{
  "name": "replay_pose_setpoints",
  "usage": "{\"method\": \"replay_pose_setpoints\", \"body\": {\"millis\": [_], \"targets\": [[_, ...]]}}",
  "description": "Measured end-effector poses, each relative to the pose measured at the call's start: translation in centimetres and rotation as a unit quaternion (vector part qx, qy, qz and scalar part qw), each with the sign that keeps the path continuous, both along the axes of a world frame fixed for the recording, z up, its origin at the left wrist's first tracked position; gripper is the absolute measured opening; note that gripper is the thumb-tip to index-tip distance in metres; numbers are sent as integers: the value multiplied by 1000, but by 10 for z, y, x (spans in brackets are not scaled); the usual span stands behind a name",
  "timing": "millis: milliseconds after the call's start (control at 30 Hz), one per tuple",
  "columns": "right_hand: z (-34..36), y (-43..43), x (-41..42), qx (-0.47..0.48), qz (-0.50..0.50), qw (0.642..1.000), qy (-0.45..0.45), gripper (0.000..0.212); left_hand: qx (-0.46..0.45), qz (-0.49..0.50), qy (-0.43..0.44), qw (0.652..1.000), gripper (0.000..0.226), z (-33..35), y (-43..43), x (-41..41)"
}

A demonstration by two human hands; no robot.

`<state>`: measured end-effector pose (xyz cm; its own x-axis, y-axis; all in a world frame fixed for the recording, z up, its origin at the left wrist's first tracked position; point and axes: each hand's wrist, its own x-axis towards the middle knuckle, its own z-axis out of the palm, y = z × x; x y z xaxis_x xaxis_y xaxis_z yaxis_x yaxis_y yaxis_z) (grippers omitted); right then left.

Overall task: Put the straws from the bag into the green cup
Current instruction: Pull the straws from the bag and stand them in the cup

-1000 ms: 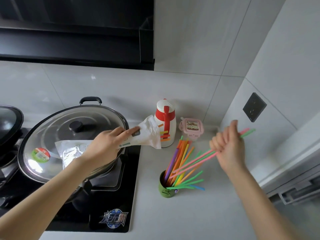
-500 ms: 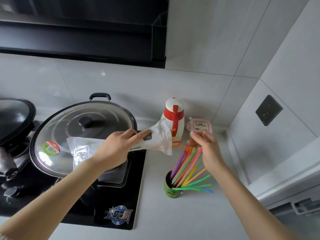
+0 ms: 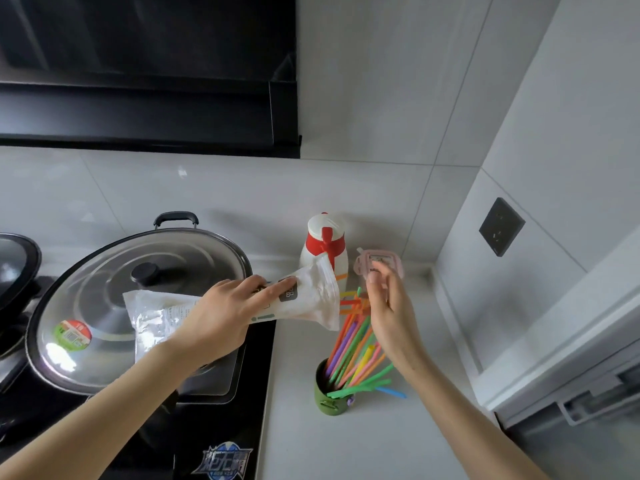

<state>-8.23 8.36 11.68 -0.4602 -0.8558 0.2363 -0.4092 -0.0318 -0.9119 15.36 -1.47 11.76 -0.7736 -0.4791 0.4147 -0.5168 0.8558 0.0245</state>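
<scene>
Far to the left of the left hand a dark pan lid (image 3: 14, 268) sits at the frame's edge. Under that hand's forearm lies the big steel wok lid (image 3: 138, 306), over the black hob (image 3: 225, 427). The left hand (image 3: 221, 313) grips the white bag (image 3: 304, 299) around its middle, holding it nearly level with its mouth toward the right hand. Orange and green bag straws (image 3: 349, 304) poke from that mouth, just beside the right palm. Beyond the bag's mouth stands a white bottle (image 3: 323, 244) with a red cap. Below the mouth, just left of the right wrist, the green cup (image 3: 329, 398) stands on the counter (image 3: 363, 452) with a fan of coloured straws (image 3: 348, 355) in it. The right hand (image 3: 391, 313) hangs above the cup, fingers loosely bent, gripping nothing visible. Behind its fingertips sits a pink box (image 3: 379, 266) — farther right, a dark wall socket (image 3: 501, 226).
</scene>
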Motion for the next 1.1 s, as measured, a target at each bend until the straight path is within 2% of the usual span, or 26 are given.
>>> {"method": "replay_pose_setpoints", "body": {"millis": [67,100,133,167,233,300,433,533,633,700,800,867,967,1100], "targets": [[4,-5,5,2,9,981,-192,39,10,2,25,1000,97,9,0,-5],[4,-7,7,2,33,955,-296,47,22,2,42,999,97,14,-1,-8],[6,-7,10,-7,66,926,-371,52,33,1,57,998,97,18,-1,-10],[8,-7,13,-16,105,907,-407,57,40,-4,67,997,96,22,-1,-12],[11,-9,18,-24,164,898,-408,71,44,-22,69,996,94,28,0,-17],[18,-14,21,-28,161,901,-402,77,46,-43,62,996,91,31,3,-21],[26,-21,21,-27,144,892,-427,63,55,-49,62,995,89,34,9,-28],[30,-20,20,-29,129,892,-431,31,51,-47,62,996,89,35,10,-27],[31,-21,19,-16,92,898,-430,39,50,-42,57,996,89,34,12,-26],[31,-19,19,-52,75,896,-434,29,53,-37,57,996,90,31,14,-25],[36,-16,11,-130,49,863,-485,44,59,-30,58,996,92,27,15,-22],[39,-16,0,-169,35,833,-526,40,59,-27,52,997,95,23,15,-19],[47,-15,-18,-203,4,791,-577,38,62,-21,43,997,99,19,17,-16],[53,-12,-31,-219,-29,743,-632,50,49,-28,34,998,94,17,20,-19]]}}
